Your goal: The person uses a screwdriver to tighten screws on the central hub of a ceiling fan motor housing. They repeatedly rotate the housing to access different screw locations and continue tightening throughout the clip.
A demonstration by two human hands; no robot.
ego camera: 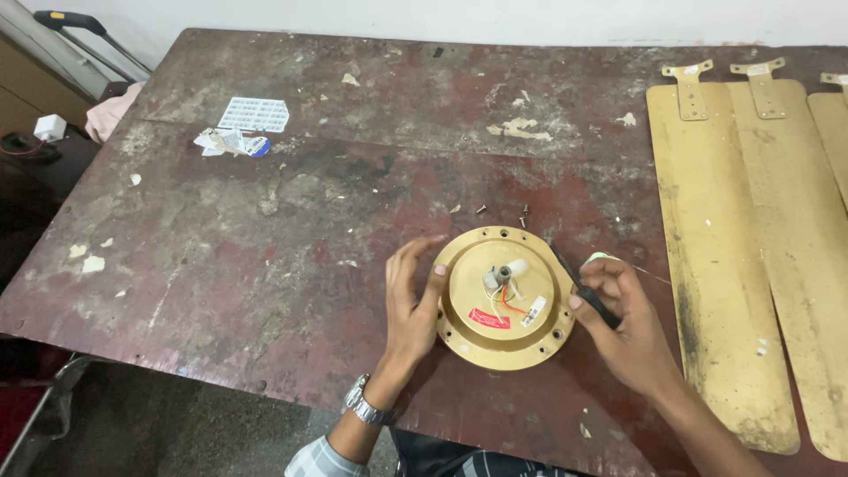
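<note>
The left hand rests open-fingered against the rim of a round gold fan motor housing, while the right hand has its grip closed on a dark screwdriver at the housing's other edge. Wires and a red label show on top. The housing lies near the tabletop's front edge, with bare room to the left. Gold fan blades run off frame at right.
</note>
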